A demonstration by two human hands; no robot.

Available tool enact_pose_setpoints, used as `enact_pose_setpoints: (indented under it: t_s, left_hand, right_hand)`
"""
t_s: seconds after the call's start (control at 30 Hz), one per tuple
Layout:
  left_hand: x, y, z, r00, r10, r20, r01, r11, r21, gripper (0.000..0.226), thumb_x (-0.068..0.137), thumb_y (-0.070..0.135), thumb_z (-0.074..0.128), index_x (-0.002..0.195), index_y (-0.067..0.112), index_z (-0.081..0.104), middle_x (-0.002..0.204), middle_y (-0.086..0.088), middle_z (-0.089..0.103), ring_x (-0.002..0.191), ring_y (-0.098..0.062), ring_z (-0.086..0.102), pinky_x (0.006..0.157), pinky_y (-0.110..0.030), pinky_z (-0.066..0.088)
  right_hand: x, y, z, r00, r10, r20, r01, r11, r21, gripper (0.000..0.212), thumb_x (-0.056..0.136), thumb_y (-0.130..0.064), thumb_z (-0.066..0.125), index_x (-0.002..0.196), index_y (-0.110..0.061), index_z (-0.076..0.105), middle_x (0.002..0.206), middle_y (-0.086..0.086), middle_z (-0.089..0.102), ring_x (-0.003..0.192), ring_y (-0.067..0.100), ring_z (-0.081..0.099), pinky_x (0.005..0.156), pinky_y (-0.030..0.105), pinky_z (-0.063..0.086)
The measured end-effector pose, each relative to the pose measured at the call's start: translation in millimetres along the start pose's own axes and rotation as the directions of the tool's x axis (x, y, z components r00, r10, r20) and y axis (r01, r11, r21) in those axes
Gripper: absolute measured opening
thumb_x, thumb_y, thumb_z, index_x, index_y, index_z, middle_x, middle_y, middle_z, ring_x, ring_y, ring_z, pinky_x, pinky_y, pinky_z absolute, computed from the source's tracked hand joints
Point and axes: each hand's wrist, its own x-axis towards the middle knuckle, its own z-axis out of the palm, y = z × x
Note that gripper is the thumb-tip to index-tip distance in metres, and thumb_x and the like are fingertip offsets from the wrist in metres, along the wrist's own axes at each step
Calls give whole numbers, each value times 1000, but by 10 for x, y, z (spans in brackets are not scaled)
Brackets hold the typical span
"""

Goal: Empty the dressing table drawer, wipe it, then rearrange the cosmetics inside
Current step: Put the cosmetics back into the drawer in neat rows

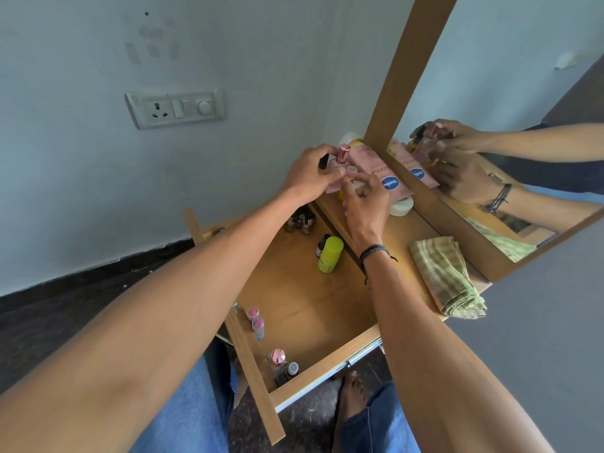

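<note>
Wooden drawer [327, 308] stands open nearest, partly restocked. Beyond it, on the desk [421, 230], the left hand [310, 174] grips a pink-capped bottle [341, 156] upright; the right hand [366, 194], just beside it, pinches a small pink-capped tube [350, 173]. Both lie far of the drawer.

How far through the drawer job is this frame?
Well into rearranging. The cloth lies folded on the tabletop, and the open drawer already holds a yellow-green bottle. The left hand grips a pink-capped bottle. The Vaseline tube still waits on top.
</note>
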Motion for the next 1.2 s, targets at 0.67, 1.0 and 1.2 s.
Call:
enact_pose_setpoints:
  t_s: [0.67,1.0,1.2]
  left_hand:
    - [-16,2,99,993,38,-110,-17,983,183,30,89,36,75,104,9,75,158,-1,29,142,-24,27,110,-34,35]
    - [-907,-52,-231,960,68,-270,-26,988,155,34,87,36,75,101,5,74,133,-6,51,118,-26,44,92,-23,31]
    - [-1677,-191,-416,975,-21,-222,49,992,119,26,91,38,71,85,13,64,83,6,52,73,-10,54,64,-31,42]
  right_hand:
    - [-26,-10,-54,986,129,-108,-96,958,271,19,79,-42,62,96,-33,64,72,3,73,62,23,63,75,50,58]
    - [-337,-169,-270,992,125,-27,-108,936,336,23,81,-28,64,96,-11,64,65,7,63,56,19,54,54,37,46]
    - [-1169,-7,-463,963,-43,266,-6,983,182,8,90,-26,67,89,-19,63,73,11,72,64,37,66,58,51,56]
